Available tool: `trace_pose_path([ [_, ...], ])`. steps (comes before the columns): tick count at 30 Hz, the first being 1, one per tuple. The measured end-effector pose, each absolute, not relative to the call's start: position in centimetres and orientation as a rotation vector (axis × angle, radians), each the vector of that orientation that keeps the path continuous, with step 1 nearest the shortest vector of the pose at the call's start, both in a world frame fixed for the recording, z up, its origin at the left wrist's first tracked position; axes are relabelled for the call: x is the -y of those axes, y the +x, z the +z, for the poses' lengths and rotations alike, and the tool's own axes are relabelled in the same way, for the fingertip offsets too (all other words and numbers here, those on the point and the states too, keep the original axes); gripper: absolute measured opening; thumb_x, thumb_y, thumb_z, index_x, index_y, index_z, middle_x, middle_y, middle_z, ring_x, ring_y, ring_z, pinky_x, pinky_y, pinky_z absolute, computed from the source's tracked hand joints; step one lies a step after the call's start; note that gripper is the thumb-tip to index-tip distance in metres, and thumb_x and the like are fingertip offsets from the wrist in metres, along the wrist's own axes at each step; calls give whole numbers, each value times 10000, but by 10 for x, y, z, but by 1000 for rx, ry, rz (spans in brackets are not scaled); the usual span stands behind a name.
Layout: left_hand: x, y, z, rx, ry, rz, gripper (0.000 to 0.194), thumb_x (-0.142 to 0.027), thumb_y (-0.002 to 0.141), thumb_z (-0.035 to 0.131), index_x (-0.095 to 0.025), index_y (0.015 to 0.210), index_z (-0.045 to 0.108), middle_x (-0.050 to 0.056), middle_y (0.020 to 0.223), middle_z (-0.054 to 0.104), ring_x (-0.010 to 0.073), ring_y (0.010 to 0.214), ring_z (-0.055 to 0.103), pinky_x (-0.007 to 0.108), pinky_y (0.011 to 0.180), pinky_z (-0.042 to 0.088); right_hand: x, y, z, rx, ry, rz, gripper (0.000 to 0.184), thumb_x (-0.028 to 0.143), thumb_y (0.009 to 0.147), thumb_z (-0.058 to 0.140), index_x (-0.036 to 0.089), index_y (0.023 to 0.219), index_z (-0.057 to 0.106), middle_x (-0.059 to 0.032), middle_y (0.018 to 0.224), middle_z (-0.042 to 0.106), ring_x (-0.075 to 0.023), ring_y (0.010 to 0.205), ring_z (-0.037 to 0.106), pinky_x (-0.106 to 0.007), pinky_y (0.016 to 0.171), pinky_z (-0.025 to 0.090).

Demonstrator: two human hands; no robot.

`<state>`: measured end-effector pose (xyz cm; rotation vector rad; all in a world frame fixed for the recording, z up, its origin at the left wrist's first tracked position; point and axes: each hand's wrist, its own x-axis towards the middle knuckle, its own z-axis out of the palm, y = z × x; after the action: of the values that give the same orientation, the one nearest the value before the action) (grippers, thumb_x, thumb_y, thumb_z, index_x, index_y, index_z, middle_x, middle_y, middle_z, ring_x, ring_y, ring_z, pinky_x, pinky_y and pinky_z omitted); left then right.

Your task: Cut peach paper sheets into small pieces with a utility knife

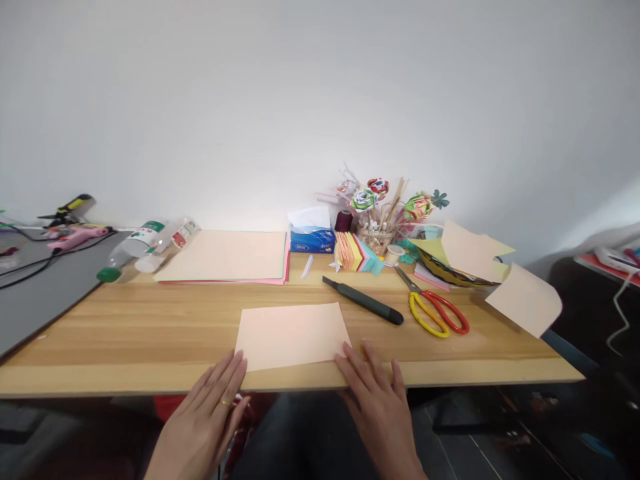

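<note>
A pale peach sheet of paper (pixel 293 337) lies flat on the wooden table near its front edge. My left hand (pixel 207 403) rests at the sheet's near left corner, fingers stretched out and a ring on one of them. At the near right corner, the fingertips of my right hand (pixel 377 400) touch the paper's edge, its fingers spread. Neither hand grips anything. Beyond the sheet to the right lies a dark green utility knife (pixel 367 303), and further right are scissors (pixel 435 310) with one yellow and one red handle.
A stack of coloured paper (pixel 225 257), plastic bottles (pixel 135 247) and a tissue box (pixel 313 240) line the back. Folded coloured papers (pixel 355 252) sit beside paper flowers (pixel 365 199). A tray (pixel 450 270) holds loose sheets at right. A pink glue gun (pixel 80 237) lies far left.
</note>
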<state>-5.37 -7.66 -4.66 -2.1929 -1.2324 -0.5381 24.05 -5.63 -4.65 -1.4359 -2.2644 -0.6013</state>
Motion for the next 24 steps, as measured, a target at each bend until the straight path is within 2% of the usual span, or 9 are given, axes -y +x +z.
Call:
trace_pose_path([
  [3, 74, -50, -48, 1212, -2167, -547, 547, -292, 948, 371, -69, 1429, 238, 140, 1233, 593, 252, 1105, 582, 374, 908, 436, 58, 247, -45, 2212, -1462, -649, 378, 321, 925, 398, 246, 1285, 484, -27, 1316, 529, -269, 1206, 467, -488, 1053, 147],
  [7, 75, -49, -53, 1228, -2174, -541, 551, -281, 946, 363, -86, 1439, 215, 133, 1253, 579, 245, 1118, 575, 367, 906, 449, 63, 228, -40, 2062, -1479, -752, 739, 620, 875, 249, 45, 1290, 458, -205, 1251, 552, -309, 1246, 414, -507, 1061, 151],
  [9, 76, -53, -58, 1261, -2189, -531, 560, -285, 943, 360, -108, 1448, 194, 130, 1278, 559, 245, 1135, 563, 366, 921, 447, 65, 197, -41, 2120, -1334, -702, 807, 690, 839, 207, 62, 1250, 505, -178, 1285, 532, -272, 1315, 322, -459, 1089, 150],
  [11, 77, -58, -63, 1278, -2214, -536, 553, -284, 944, 332, -123, 1452, 183, 131, 1297, 542, 245, 1138, 561, 356, 924, 448, 65, 158, -47, 2155, -1059, -652, 839, 754, 797, 189, 115, 1187, 567, -104, 1327, 511, -259, 1335, 286, -425, 1083, 228],
  [14, 77, -65, -70, 1218, -2258, -560, 541, -278, 944, 298, -126, 1452, 189, 137, 1295, 543, 237, 1131, 567, 326, 939, 439, 59, 115, -60, 2178, -881, -607, 899, 793, 762, 205, 80, 1156, 583, -117, 1321, 514, -265, 1302, 346, -406, 1030, 352],
  [16, 76, -67, -72, 1187, -2280, -570, 549, -265, 938, 319, -125, 1453, 187, 137, 1289, 550, 230, 1145, 557, 313, 982, 403, 55, 107, -66, 2201, -878, -589, 867, 773, 781, 221, 83, 1171, 573, -112, 1304, 531, -261, 1277, 385, -422, 1018, 371],
  [19, 76, -65, -70, 1194, -2292, -595, 540, -245, 940, 330, -118, 1449, 201, 138, 1290, 548, 225, 1176, 531, 314, 1035, 343, 54, 121, -66, 2224, -910, -586, 799, 731, 822, 207, 116, 1179, 570, -80, 1311, 531, -234, 1280, 386, -406, 1043, 342],
  [21, 76, -62, -68, 1218, -2290, -612, 531, -258, 947, 334, -105, 1442, 222, 149, 1300, 535, 236, 1194, 512, 333, 1049, 324, 55, 141, -60, 2219, -990, -578, 804, 726, 824, 209, 100, 1173, 573, -96, 1289, 549, -225, 1277, 392, -377, 1062, 312],
  [24, 78, -57, -64, 1275, -2277, -634, 551, -279, 939, 385, -99, 1438, 233, 158, 1309, 523, 259, 1207, 497, 372, 1033, 345, 55, 181, -48, 2208, -1196, -546, 748, 687, 829, 311, 85, 1203, 551, -100, 1268, 567, -209, 1242, 437, -342, 1083, 259],
])
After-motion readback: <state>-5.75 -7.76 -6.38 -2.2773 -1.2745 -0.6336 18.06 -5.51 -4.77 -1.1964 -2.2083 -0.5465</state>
